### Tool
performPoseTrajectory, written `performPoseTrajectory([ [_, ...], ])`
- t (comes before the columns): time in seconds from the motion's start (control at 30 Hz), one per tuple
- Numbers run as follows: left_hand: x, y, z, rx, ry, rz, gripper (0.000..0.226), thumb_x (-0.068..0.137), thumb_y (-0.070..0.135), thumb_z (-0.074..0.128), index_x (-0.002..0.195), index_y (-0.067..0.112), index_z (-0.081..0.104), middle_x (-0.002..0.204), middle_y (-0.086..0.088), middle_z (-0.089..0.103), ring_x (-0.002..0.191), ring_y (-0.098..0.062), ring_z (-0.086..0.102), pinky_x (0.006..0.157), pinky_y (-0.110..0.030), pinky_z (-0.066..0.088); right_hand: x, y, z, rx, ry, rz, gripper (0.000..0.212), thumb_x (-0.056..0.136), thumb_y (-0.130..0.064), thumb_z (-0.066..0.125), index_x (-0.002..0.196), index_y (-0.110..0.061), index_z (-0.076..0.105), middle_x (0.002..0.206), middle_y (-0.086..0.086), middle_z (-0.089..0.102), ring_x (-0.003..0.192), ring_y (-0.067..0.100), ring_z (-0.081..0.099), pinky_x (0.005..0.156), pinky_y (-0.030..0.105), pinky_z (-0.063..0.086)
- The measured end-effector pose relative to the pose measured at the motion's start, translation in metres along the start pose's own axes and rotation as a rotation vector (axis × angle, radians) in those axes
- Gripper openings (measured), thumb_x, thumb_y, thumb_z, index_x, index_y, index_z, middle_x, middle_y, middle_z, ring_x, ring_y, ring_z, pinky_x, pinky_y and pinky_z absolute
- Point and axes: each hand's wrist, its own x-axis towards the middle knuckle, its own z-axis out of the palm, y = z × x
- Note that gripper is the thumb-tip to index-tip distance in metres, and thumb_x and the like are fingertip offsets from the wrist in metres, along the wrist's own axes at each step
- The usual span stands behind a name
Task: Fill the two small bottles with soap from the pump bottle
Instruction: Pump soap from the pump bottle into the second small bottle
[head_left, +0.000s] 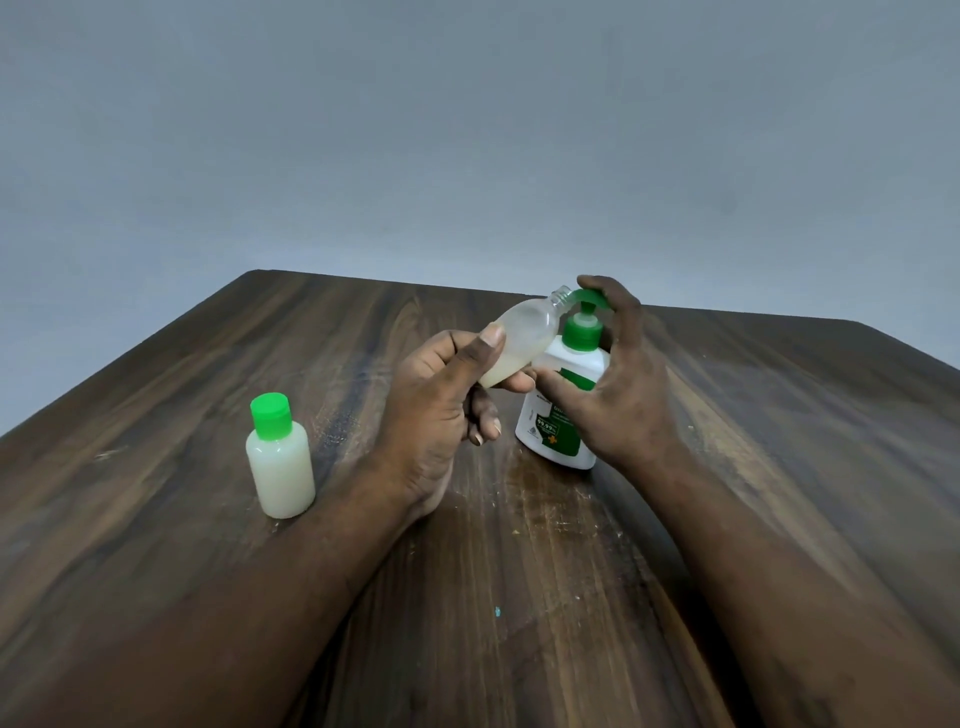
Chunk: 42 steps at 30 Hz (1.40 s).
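1. Forearms (234, 597) cross the table (779, 415) from below.
2. Left hand (431, 395), centre, grips the tilted uncapped small bottle (519, 343) at the spout (575, 295).
3. Right hand (618, 384) clasps the pump bottle (558, 415).
4. Capped small bottle (280, 467) stands lower left.

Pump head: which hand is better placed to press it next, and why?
Right. The right hand curls over the pump head; the left hand holds the uncapped small bottle tilted with its mouth at the spout.
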Motion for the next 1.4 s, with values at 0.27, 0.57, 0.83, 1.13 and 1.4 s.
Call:
performPoseTrajectory([
  [0.27,-0.0015,0.0004,0.0011,0.005,-0.013,-0.020,0.049,0.092,0.046,0.064,0.111,0.000,0.065,0.093,-0.014,0.079,0.044,-0.011,0.050,0.046,-0.023,0.039,0.0002,-0.0007,0.0013,0.011,0.011,-0.018,0.090,0.079,-0.036,0.092,0.151,-0.038,0.037,0.118,-0.029,0.059,0.108,-0.003,0.065,0.084,0.015,0.053],
  [0.57,-0.0012,0.0037,0.0005,0.033,-0.010,-0.071,0.047,0.092,0.046,0.065,0.111,0.003,0.065,0.095,-0.015,0.080,0.045,-0.012,0.052,0.046,-0.021,0.041,-0.0008,-0.0023,0.0029,0.019,0.021,0.027,0.086,0.079,-0.036,0.092,0.146,-0.038,0.039,0.121,-0.016,0.065,0.109,0.008,0.068,0.085,0.034,0.060],
  [0.83,-0.0031,0.0055,0.0036,0.066,-0.059,-0.086,0.041,0.102,0.037,0.060,0.118,-0.001,0.061,0.099,-0.015,0.080,0.045,-0.014,0.057,0.045,-0.023,0.044,-0.0003,-0.0009,0.0023,0.031,0.023,0.017,0.082,0.081,-0.036,0.091,0.145,-0.043,0.040,0.121,-0.048,0.052,0.110,-0.008,0.062,0.086,0.009,0.049],
  [1.13,-0.0028,0.0085,0.0035,0.046,-0.049,-0.076,0.042,0.100,0.040,0.060,0.115,0.001,0.062,0.099,-0.015,0.080,0.045,-0.014,0.056,0.045,-0.023,0.044,-0.0010,-0.0032,0.0021,0.011,0.011,0.038,0.084,0.080,-0.042,0.089,0.146,-0.044,0.037,0.121,-0.026,0.061,0.110,0.000,0.065,0.088,0.034,0.060],
  [1.4,-0.0018,0.0069,0.0032,0.074,-0.070,-0.091,0.039,0.103,0.038,0.058,0.117,0.001,0.061,0.099,-0.015,0.080,0.046,-0.014,0.057,0.045,-0.022,0.045,-0.0007,0.0001,0.0027,0.016,0.009,0.051,0.081,0.081,-0.040,0.090,0.143,-0.047,0.037,0.116,-0.031,0.061,0.108,-0.013,0.061,0.081,0.010,0.048],
])
